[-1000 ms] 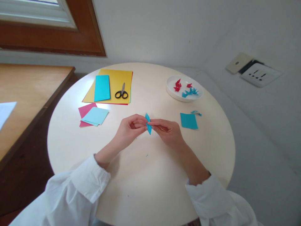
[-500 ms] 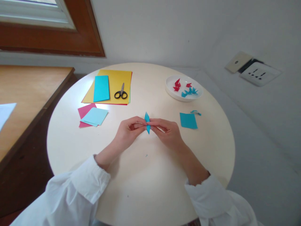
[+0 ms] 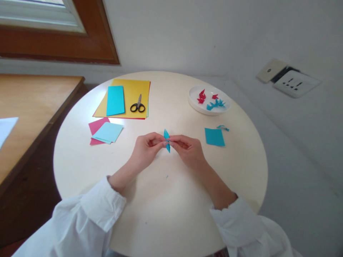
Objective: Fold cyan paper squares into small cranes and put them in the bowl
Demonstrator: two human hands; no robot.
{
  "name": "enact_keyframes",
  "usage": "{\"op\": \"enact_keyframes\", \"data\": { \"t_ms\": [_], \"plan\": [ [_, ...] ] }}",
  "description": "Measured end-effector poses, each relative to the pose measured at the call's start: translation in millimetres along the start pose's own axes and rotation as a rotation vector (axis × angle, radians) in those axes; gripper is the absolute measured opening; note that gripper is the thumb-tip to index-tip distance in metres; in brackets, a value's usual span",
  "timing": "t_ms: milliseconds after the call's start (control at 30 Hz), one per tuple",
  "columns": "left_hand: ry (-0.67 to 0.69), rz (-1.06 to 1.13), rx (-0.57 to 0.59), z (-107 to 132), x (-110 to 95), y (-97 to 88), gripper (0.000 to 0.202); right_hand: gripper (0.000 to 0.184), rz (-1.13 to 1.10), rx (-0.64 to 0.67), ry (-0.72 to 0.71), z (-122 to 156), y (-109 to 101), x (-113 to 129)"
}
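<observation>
A small piece of folded blue paper (image 3: 166, 135), narrow and pointed at both ends, is held just over the middle of the round white table (image 3: 166, 214). My left hand (image 3: 147, 148) pinches it from the left with thumb and fingers. From the right, my right hand (image 3: 189, 148) pinches it too, and the fingertips of both hands meet at its middle. Two thin points show at its far end, slightly apart. The fingertips hide its centre.
Scissors (image 3: 137, 106) and a blue paper rectangle (image 3: 115, 101) lie on yellow sheets (image 3: 134, 85). Pale blue squares (image 3: 109, 132) overlap pink paper (image 3: 98, 125). At right are a blue square (image 3: 214, 137), a curled strip (image 3: 223, 127) and a white dish (image 3: 194, 103) holding red and blue folded paper figures.
The folded paper has shifted and tilted slightly to the left, and its far points now show a little apart. My right hand has moved slightly left; both hands keep their pinch.
</observation>
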State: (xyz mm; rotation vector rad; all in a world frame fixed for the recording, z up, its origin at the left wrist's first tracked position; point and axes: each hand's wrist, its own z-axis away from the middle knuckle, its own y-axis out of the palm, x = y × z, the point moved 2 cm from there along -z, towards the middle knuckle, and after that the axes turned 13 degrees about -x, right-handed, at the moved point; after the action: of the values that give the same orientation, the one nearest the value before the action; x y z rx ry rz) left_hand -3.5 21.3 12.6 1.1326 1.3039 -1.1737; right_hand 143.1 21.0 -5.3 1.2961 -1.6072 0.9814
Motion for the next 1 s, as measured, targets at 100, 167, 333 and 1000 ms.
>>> {"op": "enact_keyframes", "data": {
  "t_ms": [100,167,333,1000],
  "plan": [
    [-0.019,-0.004,-0.004,1,-1,0.6,0.022,0.007,-0.029,-0.031,0.045,1,3,-1],
    [-0.025,-0.007,-0.009,2,-1,0.8,0.022,0.007,-0.049,-0.042,0.067,1,5,-2],
    [0.005,-0.026,-0.025,2,-2,0.2,0.023,0.010,-0.053,-0.063,0.117,1,7,-1],
    [0.063,0.043,-0.011,0,4,1.9,0.020,0.020,-0.103,-0.092,0.152,1,12,-3]
  ]
}}
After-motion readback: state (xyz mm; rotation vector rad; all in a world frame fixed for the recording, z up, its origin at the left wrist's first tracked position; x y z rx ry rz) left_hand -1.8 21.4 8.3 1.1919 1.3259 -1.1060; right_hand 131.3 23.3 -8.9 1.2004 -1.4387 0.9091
